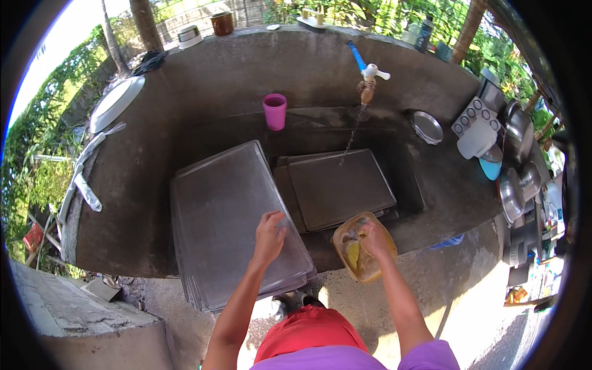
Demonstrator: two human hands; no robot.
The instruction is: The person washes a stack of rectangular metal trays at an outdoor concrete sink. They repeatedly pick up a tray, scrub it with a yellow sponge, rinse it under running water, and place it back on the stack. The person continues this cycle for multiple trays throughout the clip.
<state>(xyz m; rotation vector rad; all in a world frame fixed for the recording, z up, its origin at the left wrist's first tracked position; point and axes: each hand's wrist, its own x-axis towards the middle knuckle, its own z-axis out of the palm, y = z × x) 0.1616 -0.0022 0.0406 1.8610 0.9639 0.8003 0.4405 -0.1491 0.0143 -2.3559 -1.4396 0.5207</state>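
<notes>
My left hand [269, 238] is over the right part of a stack of large metal baking trays [226, 217] on the concrete counter, its fingers apart and holding nothing. My right hand [373, 238] reaches into a yellowish plastic tub [366, 274] at the counter's front edge, its fingers closed on what looks like a yellow sponge [353, 254]. Smaller metal trays [342, 189] lie in the sunken basin. Water runs down toward them from a faucet [368, 78] with a white handle.
A pink plastic cup [275, 112] stands on the back ledge. Round metal pans [427, 127] lie right of the basin. Farther right are a muffin tin [474, 113] and steel pots [519, 134]. A white basin [118, 104] leans on the left wall.
</notes>
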